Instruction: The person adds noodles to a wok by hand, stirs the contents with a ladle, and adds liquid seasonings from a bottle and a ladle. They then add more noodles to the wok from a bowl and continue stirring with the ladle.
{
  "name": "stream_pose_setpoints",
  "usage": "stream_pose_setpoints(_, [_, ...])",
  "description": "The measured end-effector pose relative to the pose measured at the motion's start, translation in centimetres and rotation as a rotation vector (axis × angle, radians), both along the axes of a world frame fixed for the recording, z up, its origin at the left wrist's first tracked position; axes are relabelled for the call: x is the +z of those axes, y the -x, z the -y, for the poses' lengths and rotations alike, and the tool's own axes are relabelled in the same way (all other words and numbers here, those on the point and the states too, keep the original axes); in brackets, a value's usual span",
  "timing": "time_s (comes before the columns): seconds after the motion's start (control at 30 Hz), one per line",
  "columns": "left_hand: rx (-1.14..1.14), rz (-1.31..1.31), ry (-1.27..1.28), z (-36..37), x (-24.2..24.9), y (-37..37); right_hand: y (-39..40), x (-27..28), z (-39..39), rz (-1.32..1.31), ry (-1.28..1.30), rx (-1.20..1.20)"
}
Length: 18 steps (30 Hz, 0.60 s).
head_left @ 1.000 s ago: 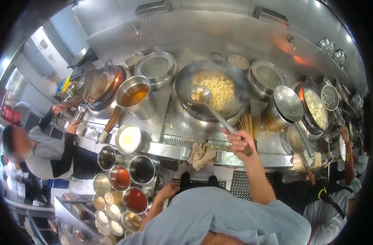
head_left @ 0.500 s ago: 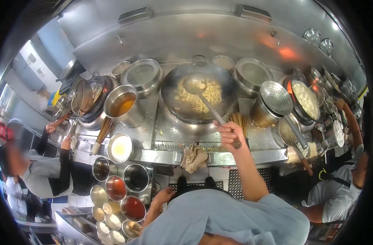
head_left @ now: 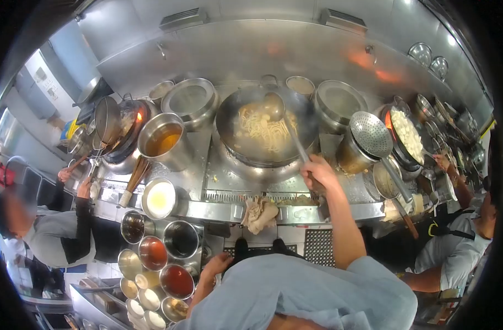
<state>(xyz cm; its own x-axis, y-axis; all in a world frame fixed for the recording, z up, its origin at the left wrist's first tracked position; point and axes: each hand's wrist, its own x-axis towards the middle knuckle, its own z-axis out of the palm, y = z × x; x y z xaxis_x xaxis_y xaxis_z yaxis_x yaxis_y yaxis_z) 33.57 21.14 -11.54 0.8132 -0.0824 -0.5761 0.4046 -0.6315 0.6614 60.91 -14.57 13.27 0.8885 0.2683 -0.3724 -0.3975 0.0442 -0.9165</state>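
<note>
My right hand [head_left: 317, 173] is wrapped round the handle of a long metal ladle [head_left: 295, 138]. The ladle's bowl is over the far side of a large dark wok [head_left: 229, 140], touching or just above the food. Thick pale noodles [head_left: 268, 131] lie in the wok in a little brown liquid, under some steam. Down beside my body hangs my left hand [head_left: 216, 265], its fingers loosely stretched and holding nothing visible. It is nearest to the sauce pots, among them one with red sauce [head_left: 177, 281].
A pot of amber liquid [head_left: 162, 140] stands left of the wok, and a perforated strainer [head_left: 371, 135] rests on a pot at right. A crumpled cloth [head_left: 260, 213] hangs at the front edge. Co-workers stand at woks on both sides.
The ladle's bowl has shifted slightly right and tipped in the wok. My right hand has moved a little to the right. At right, the co-worker's wok has tilted.
</note>
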Motion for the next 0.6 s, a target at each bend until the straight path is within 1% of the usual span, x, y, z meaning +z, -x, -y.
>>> stream_pose_setpoints(0.03, [-0.023, 0.020, -0.007, 0.0, 0.6, -0.2, -1.1, -0.1, -0.3, 0.159, 0.306, 0.011])
stream_pose_setpoints(0.13, [0.082, -0.061, -0.010, 0.5, 1.4, -0.2, -3.3, -0.7, 0.1, 0.286, 0.486, -0.068])
stream_pose_setpoints(0.17, [0.081, -0.062, -0.015, 0.4, 1.2, -0.1, -4.0, -1.1, 0.1, 0.321, 0.506, -0.084])
stream_pose_setpoints(0.27, [0.053, -0.059, -0.030, 0.5, 0.3, 0.0, -4.9, -2.7, -0.3, 0.185, 0.453, -0.092])
stream_pose_setpoints(0.33, [0.033, -0.043, -0.047, 0.7, 0.2, -0.2, -5.5, -2.5, 0.7, 0.157, 0.441, 0.023])
stream_pose_setpoints(0.37, [0.047, -0.031, -0.012, 0.7, 0.2, -0.1, -5.8, -2.5, 0.9, 0.139, 0.432, 0.082])
stream_pose_setpoints(0.43, [0.053, -0.014, 0.055, 1.0, 1.1, -0.5, -7.2, -2.7, -0.1, 0.241, 0.489, 0.080])
stream_pose_setpoints(0.47, [0.001, -0.030, 0.001, 1.3, 1.7, -1.0, -7.8, -2.8, -0.5, 0.285, 0.519, 0.072])
stream_pose_setpoints(0.53, [-0.094, -0.056, -0.103, 1.9, 3.2, -2.0, -9.8, -2.6, -2.3, 0.241, 0.611, 0.085])
stream_pose_setpoints(0.57, [-0.106, -0.050, -0.094, 1.8, 2.3, -1.9, -10.3, -2.5, -3.1, 0.222, 0.657, 0.098])
stream_pose_setpoints(0.6, [-0.116, -0.046, -0.083, 1.6, 0.5, -2.1, -10.2, -2.6, -3.3, 0.248, 0.714, 0.174])
